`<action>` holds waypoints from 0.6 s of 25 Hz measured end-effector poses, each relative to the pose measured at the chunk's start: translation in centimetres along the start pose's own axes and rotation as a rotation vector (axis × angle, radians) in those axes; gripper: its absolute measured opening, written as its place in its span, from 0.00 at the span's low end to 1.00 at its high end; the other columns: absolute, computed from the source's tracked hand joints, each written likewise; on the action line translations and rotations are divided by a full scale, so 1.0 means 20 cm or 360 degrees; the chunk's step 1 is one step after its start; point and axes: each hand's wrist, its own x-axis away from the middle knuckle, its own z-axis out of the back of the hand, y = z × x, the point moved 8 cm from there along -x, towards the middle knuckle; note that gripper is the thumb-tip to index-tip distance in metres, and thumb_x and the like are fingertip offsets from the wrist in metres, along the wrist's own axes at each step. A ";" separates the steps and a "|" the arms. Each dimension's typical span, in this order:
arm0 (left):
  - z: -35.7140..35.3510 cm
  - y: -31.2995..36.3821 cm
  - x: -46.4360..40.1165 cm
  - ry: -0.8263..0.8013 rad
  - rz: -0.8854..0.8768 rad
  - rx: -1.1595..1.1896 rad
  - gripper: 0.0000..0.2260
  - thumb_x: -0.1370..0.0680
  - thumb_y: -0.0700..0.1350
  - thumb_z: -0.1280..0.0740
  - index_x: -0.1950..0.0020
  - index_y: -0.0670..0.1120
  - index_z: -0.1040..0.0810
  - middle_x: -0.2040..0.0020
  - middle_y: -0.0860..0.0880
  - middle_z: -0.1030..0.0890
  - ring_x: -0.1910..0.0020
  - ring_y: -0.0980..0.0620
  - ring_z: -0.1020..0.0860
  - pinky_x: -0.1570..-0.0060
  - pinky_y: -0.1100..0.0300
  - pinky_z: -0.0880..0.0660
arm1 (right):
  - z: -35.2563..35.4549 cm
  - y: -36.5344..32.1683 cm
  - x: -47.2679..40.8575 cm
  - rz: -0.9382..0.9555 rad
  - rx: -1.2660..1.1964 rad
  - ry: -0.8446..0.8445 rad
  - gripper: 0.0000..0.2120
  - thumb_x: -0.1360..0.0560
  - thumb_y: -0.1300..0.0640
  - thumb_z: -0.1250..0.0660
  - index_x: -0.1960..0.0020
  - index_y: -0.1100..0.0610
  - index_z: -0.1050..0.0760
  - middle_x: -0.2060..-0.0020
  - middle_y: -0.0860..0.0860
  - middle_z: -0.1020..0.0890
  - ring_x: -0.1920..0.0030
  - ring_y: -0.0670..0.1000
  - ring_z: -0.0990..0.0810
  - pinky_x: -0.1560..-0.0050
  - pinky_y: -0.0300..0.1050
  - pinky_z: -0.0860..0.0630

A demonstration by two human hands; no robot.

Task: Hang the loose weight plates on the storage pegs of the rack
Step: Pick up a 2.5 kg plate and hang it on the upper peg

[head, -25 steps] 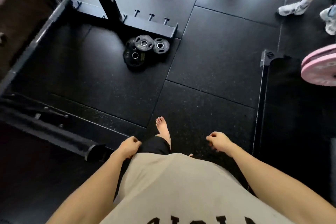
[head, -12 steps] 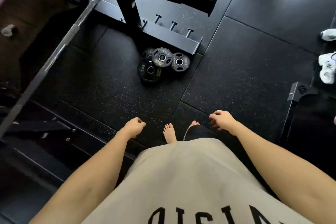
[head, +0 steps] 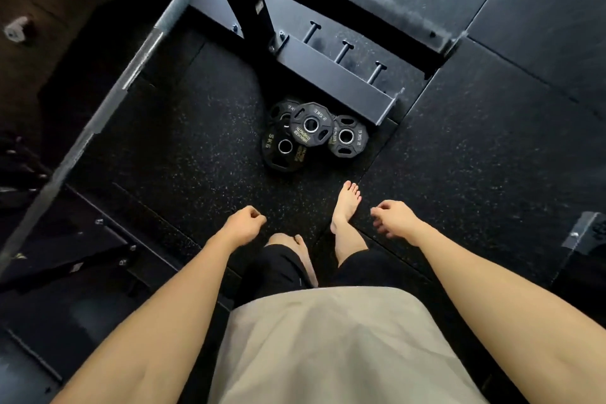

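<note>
Weight plates (head: 311, 133) in a small overlapping heap on the rubber floor (head: 170, 147), just in front of the rack's base bar (head: 341, 82) and a short step beyond the bare right foot (head: 347, 203). Four black discs countable, perhaps: a larger one marked 5KG (head: 283, 151) lowest at the left, a 2.5KG plate (head: 311, 123) lying partly across it, another 2.5KG plate (head: 347, 136) at the right touching the heap, and a fourth (head: 284, 107) mostly hidden at the back. Storage pegs (head: 342, 52) three in a row behind the base bar, all bare, capped at the tips. Left hand (head: 244, 223) loosely curled into a soft fist, holding nothing; right hand (head: 395, 218) relaxed with fingers (head: 380, 225) half bent, likewise empty, both hanging well above and short of the plates. Judged dense and rigid for their size, no give, likely rubber-coated and so grippy rather than slick, yet awkward to lift flat off the floor. Best taken by the cut-out grip slots near the rim, or by hooking a finger through the steel-ringed centre hole; topmost 2.5KG plate first, since nothing rests on it. Pinched fingertips under the overlapping edges the main risk.
</note>
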 end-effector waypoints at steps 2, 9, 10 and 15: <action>0.06 0.11 -0.16 0.0013 0.0008 -0.0016 0.11 0.20 0.50 0.38 0.42 0.45 0.24 0.48 0.43 0.18 0.53 0.45 0.21 0.53 0.53 0.26 | 0.03 -0.14 -0.18 0.0007 0.0054 -0.0039 0.08 0.20 0.53 0.38 0.54 0.55 0.24 0.58 0.56 0.18 0.58 0.54 0.21 0.57 0.49 0.23; 0.13 0.47 -1.17 0.0110 -0.0120 -0.0313 0.19 0.19 0.48 0.38 0.30 0.41 0.32 0.34 0.41 0.24 0.36 0.41 0.26 0.40 0.53 0.31 | -0.06 -0.41 -1.12 -0.0100 -0.0029 -0.0024 0.08 0.20 0.52 0.38 0.50 0.56 0.24 0.61 0.54 0.19 0.65 0.50 0.22 0.67 0.43 0.27; 0.13 0.52 -1.37 0.0124 -0.0162 -0.0335 0.19 0.19 0.48 0.38 0.30 0.41 0.32 0.34 0.40 0.25 0.36 0.41 0.26 0.40 0.53 0.31 | -0.09 -0.43 -1.30 -0.0105 -0.0057 -0.0005 0.09 0.20 0.52 0.38 0.49 0.58 0.24 0.60 0.55 0.18 0.64 0.51 0.21 0.64 0.45 0.26; 0.09 0.85 -2.34 0.0259 -0.0403 -0.0380 0.19 0.19 0.48 0.39 0.31 0.41 0.32 0.33 0.38 0.28 0.35 0.38 0.28 0.39 0.50 0.32 | -0.27 -0.52 -2.17 -0.0184 -0.0338 0.0143 0.12 0.19 0.49 0.42 0.47 0.59 0.30 0.60 0.57 0.23 0.63 0.55 0.24 0.65 0.46 0.25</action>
